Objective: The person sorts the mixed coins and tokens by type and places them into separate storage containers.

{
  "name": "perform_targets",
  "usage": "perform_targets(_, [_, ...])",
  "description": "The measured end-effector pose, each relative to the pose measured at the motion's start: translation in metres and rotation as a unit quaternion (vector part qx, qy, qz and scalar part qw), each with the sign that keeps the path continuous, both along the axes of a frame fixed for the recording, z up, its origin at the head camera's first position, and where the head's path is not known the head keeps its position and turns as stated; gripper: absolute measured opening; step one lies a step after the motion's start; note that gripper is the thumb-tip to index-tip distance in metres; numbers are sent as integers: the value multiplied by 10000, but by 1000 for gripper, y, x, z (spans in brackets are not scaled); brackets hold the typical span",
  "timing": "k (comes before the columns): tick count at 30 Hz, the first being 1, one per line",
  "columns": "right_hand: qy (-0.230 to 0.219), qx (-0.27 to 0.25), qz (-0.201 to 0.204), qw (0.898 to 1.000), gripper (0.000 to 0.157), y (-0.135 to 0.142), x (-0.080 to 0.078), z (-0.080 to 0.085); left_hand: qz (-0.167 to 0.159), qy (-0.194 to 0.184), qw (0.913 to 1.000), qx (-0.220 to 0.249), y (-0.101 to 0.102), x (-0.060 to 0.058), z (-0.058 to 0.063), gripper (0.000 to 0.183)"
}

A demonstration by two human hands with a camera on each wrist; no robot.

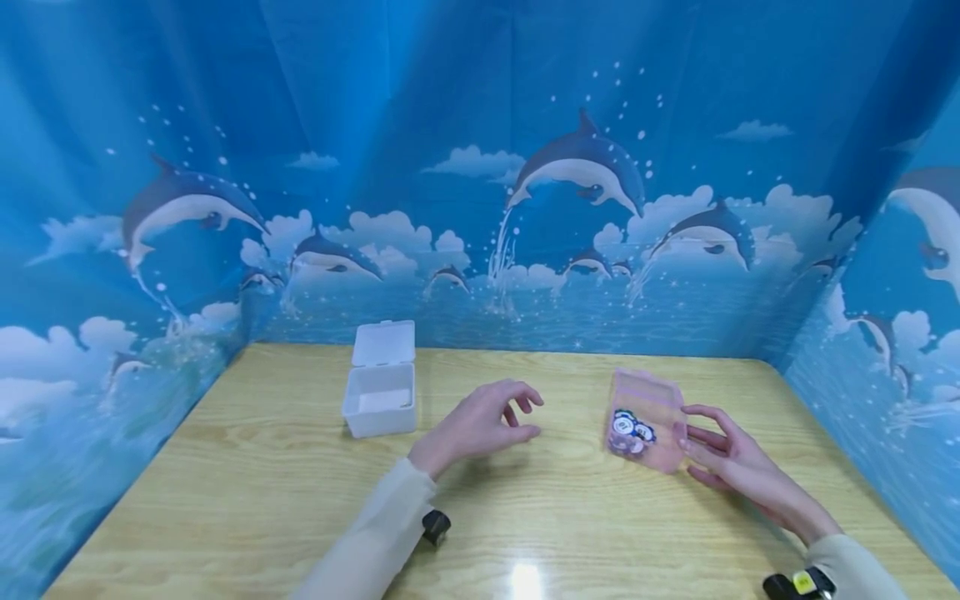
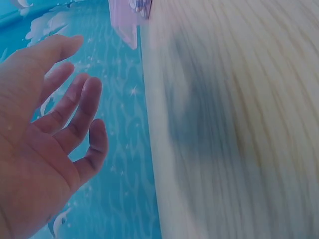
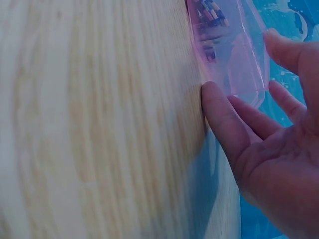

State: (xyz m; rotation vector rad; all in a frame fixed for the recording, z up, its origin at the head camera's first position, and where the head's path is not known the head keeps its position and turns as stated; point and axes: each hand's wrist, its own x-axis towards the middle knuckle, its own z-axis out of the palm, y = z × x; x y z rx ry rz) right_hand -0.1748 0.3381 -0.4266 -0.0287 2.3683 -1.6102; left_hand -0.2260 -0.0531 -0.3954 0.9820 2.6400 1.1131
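Observation:
A translucent pink plastic box (image 1: 663,450) with its lid raised stands on the right of the table. Several round chips (image 1: 624,425), white and dark blue, lie at its left side. My right hand (image 1: 738,467) holds the box by its right side. In the right wrist view, the thumb is at the upper edge of the pink box (image 3: 246,59) and a fingertip is low beside it. My left hand (image 1: 487,421) hovers over the middle of the table, fingers loosely bent and holding nothing. In the left wrist view, its palm and spread fingers (image 2: 89,99) show.
A white box (image 1: 380,421) with its lid open stands at the back left, a small bit visible inside. The wooden table (image 1: 247,492) reaches back to a blue dolphin-printed curtain (image 1: 450,167), which also runs along both sides.

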Motion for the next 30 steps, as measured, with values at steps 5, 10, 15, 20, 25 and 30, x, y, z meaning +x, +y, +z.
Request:
perform_targets(5, [-9, 6, -3, 10000, 68, 0, -1, 0, 224, 150, 9996, -64, -16, 2, 2, 36])
perform_targets(10, [-31, 36, -21, 10000, 67, -1, -2, -1, 360, 234, 9990, -85, -27, 4, 3, 37])
perform_targets(15, [-17, 83, -37, 10000, 66, 0, -3, -3, 460, 202, 9987, -16, -39, 9, 2, 36])
perform_targets(20, [-69, 117, -35, 9999, 69, 0, -2, -4, 623, 263, 9977, -26, -53, 16, 0, 36])
perform_targets(25, [-101, 141, -44, 9998, 71, 1, -1, -4, 859, 329, 9958, 18, -67, 23, 2, 36])
perform_targets(30, [20, 181, -42, 9998, 71, 4, -1, -3, 1011, 393, 9941, 46, -76, 26, 2, 36])
